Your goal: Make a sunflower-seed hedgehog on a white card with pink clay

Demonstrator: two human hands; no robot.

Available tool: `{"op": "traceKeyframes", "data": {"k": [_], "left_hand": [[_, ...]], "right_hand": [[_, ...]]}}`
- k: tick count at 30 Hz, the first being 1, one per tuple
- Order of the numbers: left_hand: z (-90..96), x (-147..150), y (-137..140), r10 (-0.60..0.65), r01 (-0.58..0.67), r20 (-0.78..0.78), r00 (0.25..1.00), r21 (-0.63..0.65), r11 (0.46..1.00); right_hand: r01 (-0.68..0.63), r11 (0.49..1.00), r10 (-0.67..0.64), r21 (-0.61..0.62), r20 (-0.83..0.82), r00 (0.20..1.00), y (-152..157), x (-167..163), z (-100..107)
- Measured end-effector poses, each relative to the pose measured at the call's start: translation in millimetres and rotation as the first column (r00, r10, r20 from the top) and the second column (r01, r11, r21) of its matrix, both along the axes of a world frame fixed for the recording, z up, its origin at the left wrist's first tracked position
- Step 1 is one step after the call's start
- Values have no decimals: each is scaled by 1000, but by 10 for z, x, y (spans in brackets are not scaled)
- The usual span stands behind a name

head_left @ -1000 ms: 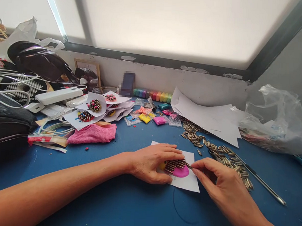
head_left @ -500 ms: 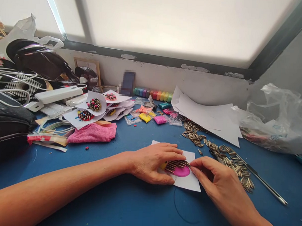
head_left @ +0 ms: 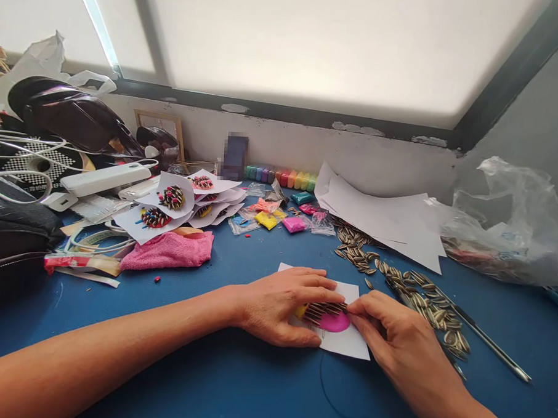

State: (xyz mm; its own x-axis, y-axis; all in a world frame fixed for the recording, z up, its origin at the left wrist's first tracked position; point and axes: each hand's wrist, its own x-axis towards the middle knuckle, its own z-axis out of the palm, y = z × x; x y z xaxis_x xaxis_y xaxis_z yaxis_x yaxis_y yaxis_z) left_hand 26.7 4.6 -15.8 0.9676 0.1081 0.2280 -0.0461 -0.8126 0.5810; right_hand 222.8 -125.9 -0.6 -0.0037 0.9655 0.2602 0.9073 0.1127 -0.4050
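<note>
My left hand (head_left: 288,305) lies flat over a small white paper (head_left: 347,346), its fingers spread and holding it against the blue table. On that paper is a patch of pink clay (head_left: 336,323) with rows of striped sunflower seeds (head_left: 321,312) stuck in it, and some yellow clay (head_left: 301,310) at the left, partly under my hand. At the right edge of the pink patch, the thumb and forefinger of my right hand (head_left: 394,328) pinch a sunflower seed, mostly hidden by the fingertips. Loose sunflower seeds (head_left: 409,288) lie in a heap beyond my right hand.
Behind are clay packets (head_left: 294,223), blank paper sheets (head_left: 376,210) and a plastic bag (head_left: 513,244). A pen-like metal tool (head_left: 490,346) lies right. At left are a pink cloth (head_left: 168,251), seed-covered paper pieces (head_left: 171,198), a power strip (head_left: 107,177) and a black bag (head_left: 19,228).
My right hand's fingertips have moved slightly left, closer in against the seed rows on the pink clay. My left hand stays in place on the paper. The view has shifted a little.
</note>
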Motion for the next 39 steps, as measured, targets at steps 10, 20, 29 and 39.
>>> {"op": "traceKeyframes", "data": {"k": [10,20,29,39], "left_hand": [[-2,-1,-7,7,-7,0,1000,16,1000],[-4,1,-2,18,-18,-6,1000,-6,1000],[-2,-3,-1,22,-22,-30,999,-13,1000],[-12,-20,-14,80,-77,24,997,-85,993]], "right_hand": [[-28,1000,26,14,88,996,17,4,-62],[34,994,-43,104,89,995,-11,15,30],[51,989,-61,140,63,996,-4,62,49],[214,957,-250,195,183,951,146,448,-34]]}}
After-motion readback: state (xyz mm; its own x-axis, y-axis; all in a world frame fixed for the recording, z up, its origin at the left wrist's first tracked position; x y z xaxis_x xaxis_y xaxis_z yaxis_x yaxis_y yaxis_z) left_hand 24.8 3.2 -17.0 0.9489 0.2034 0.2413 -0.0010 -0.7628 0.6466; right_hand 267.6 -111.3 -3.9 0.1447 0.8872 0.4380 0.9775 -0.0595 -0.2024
